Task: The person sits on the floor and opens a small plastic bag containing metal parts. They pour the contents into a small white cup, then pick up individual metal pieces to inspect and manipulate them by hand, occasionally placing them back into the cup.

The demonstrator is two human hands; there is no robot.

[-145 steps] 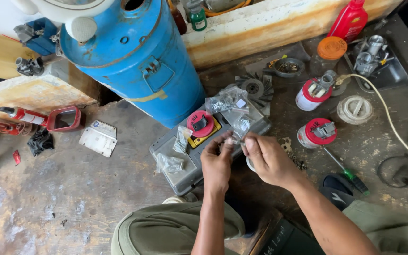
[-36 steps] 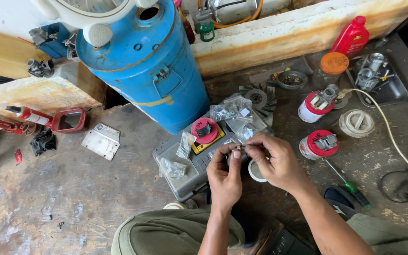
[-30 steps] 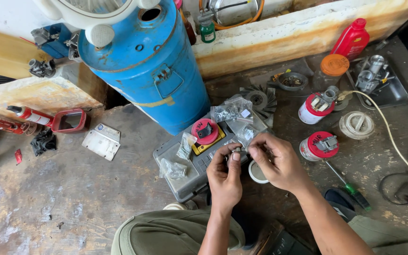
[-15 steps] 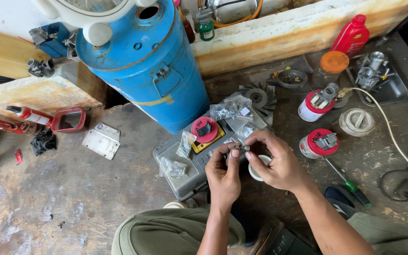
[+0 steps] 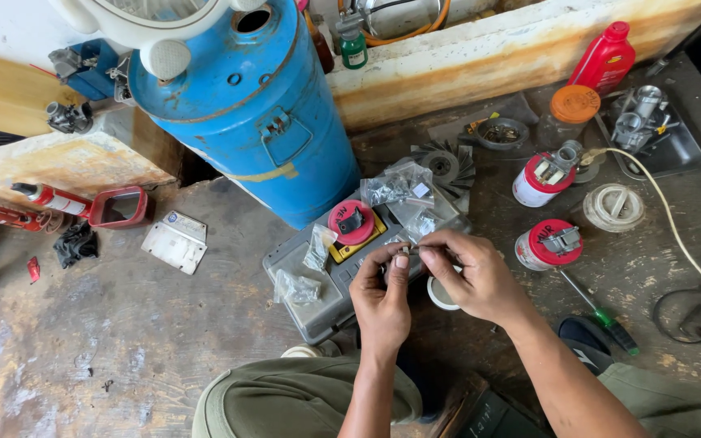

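At the far left of the floor you see a red tool lying beside the yellowish ledge, and near it a dark rag. A little to the right a small grey plate lies flat. Behind it stands the big blue tank, upright, with a white fan on its top.

In front of the tank lies a grey case. On its lid there is a red and yellow switch and several clear plastic bags with small parts.

Your left hand is over the near edge of the case. Its fingers are pinched together on a small metal part. Your right hand meets it from the right and pinches the same part with thumb and first finger. The part is between the two hands, just above the case; it is too small to tell its shape. Under your right hand a white ring lies on the floor.

To the right stand two white cans with red lids, well apart from your hands. A green-handled screwdriver lies near the lower can. Further right are a white round lid, a red bottle and a dark tray with metal parts.
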